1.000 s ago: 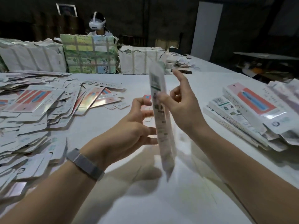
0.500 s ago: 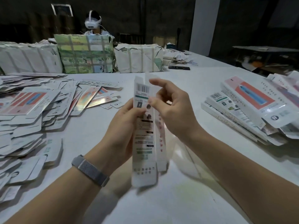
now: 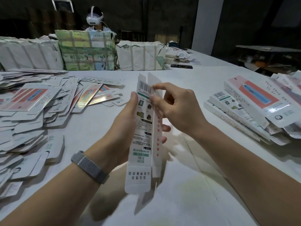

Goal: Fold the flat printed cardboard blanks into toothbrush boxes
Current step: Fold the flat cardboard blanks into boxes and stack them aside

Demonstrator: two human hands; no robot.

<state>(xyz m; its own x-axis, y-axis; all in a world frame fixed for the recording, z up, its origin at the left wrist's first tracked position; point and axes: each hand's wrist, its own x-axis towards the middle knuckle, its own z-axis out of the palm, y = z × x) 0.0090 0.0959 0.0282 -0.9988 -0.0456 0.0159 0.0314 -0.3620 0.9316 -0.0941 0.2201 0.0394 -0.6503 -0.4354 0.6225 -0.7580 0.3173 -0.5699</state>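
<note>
**Both hands hold a half-formed toothbrush box upright above the table**

At the far left, a loose heap of flat blanks [image 3: 31, 115] spreads across the white table [image 3: 187, 88], many lying print side down, a few showing a red and blue picture. Behind the heap stand wrapped bundles [image 3: 88, 49] bound with tape, and a seated person wearing a white headset [image 3: 95, 18] shows above them.

Nearer the middle, the left hand [image 3: 125, 132], with a grey mesh band [image 3: 90, 167] on its wrist, grips the box [image 3: 143, 136] from the left side. The thumb lies along the printed panel near the top, and the fingers curl round behind, their tips showing at the right edge. The box stands nearly upright in the air, barcode end up, with its bottom flap hanging open toward the camera. Two long panels meet at a crease down the middle.

The right hand [image 3: 175, 110] meets the upper part of the box from the right. Its thumb and forefinger pinch the edge beside the barcode, while the other fingers curl loosely toward the palm.

At the far right, a stack of printed packs [image 3: 254, 108] lies on the table, the topmost showing a pink and red face with a blue toothbrush.
</note>
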